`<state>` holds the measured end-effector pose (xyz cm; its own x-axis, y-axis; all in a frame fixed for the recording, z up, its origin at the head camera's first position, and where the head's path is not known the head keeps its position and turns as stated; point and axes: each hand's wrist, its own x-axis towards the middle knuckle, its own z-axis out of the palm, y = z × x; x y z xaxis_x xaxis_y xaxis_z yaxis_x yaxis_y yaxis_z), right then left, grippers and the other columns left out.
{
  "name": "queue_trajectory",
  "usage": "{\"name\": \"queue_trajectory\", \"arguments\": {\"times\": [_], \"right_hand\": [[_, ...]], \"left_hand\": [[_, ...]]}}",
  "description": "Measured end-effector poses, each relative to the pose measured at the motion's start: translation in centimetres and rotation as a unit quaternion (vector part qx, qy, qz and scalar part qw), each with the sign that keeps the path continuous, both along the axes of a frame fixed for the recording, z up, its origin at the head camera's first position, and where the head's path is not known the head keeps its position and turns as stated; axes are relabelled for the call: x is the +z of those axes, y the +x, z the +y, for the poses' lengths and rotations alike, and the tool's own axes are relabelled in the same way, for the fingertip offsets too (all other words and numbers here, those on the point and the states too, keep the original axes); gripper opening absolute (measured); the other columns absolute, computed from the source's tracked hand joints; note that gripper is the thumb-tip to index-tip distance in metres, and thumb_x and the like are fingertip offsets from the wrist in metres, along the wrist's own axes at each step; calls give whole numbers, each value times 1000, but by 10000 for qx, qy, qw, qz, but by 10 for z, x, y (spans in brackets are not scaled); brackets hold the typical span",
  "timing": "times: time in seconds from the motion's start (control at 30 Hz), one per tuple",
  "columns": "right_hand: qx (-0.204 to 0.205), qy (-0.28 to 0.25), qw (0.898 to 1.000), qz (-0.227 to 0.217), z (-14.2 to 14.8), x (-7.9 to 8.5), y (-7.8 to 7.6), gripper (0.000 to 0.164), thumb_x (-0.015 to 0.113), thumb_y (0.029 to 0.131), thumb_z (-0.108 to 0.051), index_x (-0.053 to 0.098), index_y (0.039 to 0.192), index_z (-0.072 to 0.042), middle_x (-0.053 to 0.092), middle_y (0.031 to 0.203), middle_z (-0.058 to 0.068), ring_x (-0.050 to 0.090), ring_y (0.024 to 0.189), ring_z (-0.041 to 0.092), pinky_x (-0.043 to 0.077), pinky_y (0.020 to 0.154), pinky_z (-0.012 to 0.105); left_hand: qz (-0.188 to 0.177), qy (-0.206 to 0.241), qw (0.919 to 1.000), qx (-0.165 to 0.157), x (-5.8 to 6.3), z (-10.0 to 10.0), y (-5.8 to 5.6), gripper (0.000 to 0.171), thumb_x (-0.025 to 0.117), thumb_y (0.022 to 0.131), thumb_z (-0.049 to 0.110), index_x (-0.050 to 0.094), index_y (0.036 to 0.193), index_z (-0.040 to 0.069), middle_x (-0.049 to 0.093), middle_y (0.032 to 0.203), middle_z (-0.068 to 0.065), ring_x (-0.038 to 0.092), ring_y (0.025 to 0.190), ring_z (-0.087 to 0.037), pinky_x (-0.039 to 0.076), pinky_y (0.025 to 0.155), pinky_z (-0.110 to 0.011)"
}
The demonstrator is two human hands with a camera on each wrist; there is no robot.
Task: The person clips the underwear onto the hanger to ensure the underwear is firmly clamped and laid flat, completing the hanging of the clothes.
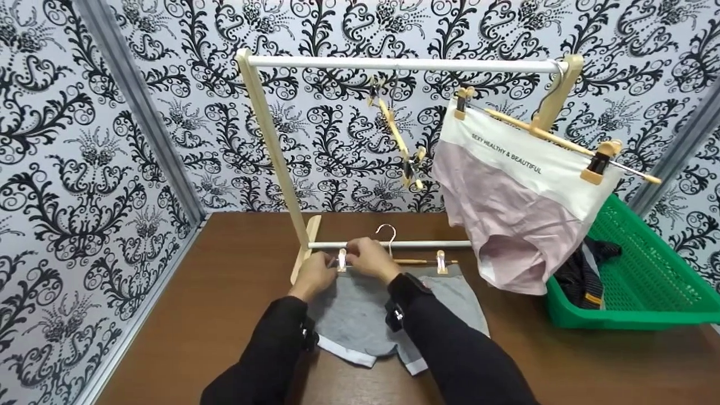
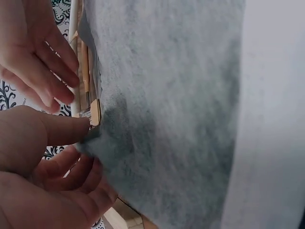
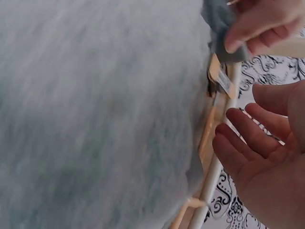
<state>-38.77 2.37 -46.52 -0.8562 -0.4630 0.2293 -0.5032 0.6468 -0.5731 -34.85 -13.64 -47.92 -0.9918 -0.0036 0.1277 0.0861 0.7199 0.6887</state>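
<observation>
Grey shorts (image 1: 360, 309) with white leg hems lie on the table, their waistband along a wooden clip hanger (image 1: 413, 261). One clip (image 1: 441, 262) grips the waistband toward the right end. My left hand (image 1: 315, 275) pinches the left corner of the waistband between thumb and fingers, beside the other clip (image 1: 342, 261). My right hand (image 1: 371, 257) is just right of that clip; in the right wrist view its fingers (image 3: 255, 143) are spread and relaxed, with nothing between them. The hanger's metal hook (image 1: 388, 230) points toward the rack.
A white-barred rack (image 1: 405, 63) with wooden posts stands behind. From it hang a bare clip hanger (image 1: 396, 126) and a hanger with pink-and-white underwear (image 1: 506, 185). At the right, a green basket (image 1: 647, 320) holds dark striped clothing (image 1: 585, 275).
</observation>
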Motion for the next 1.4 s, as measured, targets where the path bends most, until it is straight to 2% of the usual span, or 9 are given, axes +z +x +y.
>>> {"name": "queue_trajectory", "arguments": {"times": [0.13,0.27,0.37,0.53,0.77,0.93,1.07,1.2,1.4], "right_hand": [[-28,365,9991,204,-4,-6,0,16,68,90,-2,69,104,5,70,94,20,64,88,34,52,82,51],[-229,653,9974,182,-7,-11,1,36,74,89,-7,63,121,5,69,110,22,65,106,38,50,94,51],[-339,870,9954,234,-8,-17,3,45,79,88,-13,61,127,2,67,115,21,63,111,38,49,98,49],[-520,1064,9926,266,-8,-22,5,44,80,88,-20,63,124,-3,67,114,19,64,109,38,50,96,50],[-749,1139,9899,379,-10,-24,9,42,81,87,-23,59,120,-7,69,110,18,66,105,38,50,91,56],[-639,692,9949,347,-10,-20,9,41,84,82,-14,61,114,-6,71,106,17,66,103,39,46,89,57],[-407,11,9992,48,-8,-11,7,28,81,81,-6,64,102,-2,71,98,16,66,97,37,47,89,52],[-153,-530,9978,-361,-4,-3,1,17,77,87,-5,65,97,0,73,95,13,67,91,30,52,87,41],[419,-763,9917,-947,0,6,-8,40,78,86,-4,64,122,9,75,101,14,70,92,24,55,85,33]], "left_hand": [[-173,-8,9998,-58,0,0,-1,13,59,83,-4,60,73,3,49,68,-1,46,66,-21,40,61,-33],[-345,-98,9992,-163,0,-2,-2,22,57,85,-5,51,70,9,45,67,0,45,64,-19,39,60,-31],[-468,-198,9985,-220,1,-2,-3,23,57,85,-5,49,69,10,46,66,-1,46,63,-19,38,58,-31],[-670,-435,9967,-161,2,3,-2,12,56,83,-3,57,75,6,54,75,-6,50,70,-24,45,64,-36],[-675,-476,9962,-263,3,5,1,16,54,95,4,63,83,-1,60,83,-11,52,75,-26,50,74,-44],[-622,-509,9959,-420,1,-1,2,16,53,94,3,57,78,3,51,75,-5,47,69,-22,43,64,-36],[-526,-7,9970,-567,0,-6,4,22,54,94,2,52,73,7,44,66,2,42,60,-16,33,56,-27],[-500,982,9925,-529,-1,-10,5,22,56,94,1,55,73,4,43,65,4,38,59,-13,30,54,-25],[-671,1806,9808,-293,-4,-13,5,19,59,95,0,56,77,5,43,71,3,40,67,-14,32,60,-25]]}}
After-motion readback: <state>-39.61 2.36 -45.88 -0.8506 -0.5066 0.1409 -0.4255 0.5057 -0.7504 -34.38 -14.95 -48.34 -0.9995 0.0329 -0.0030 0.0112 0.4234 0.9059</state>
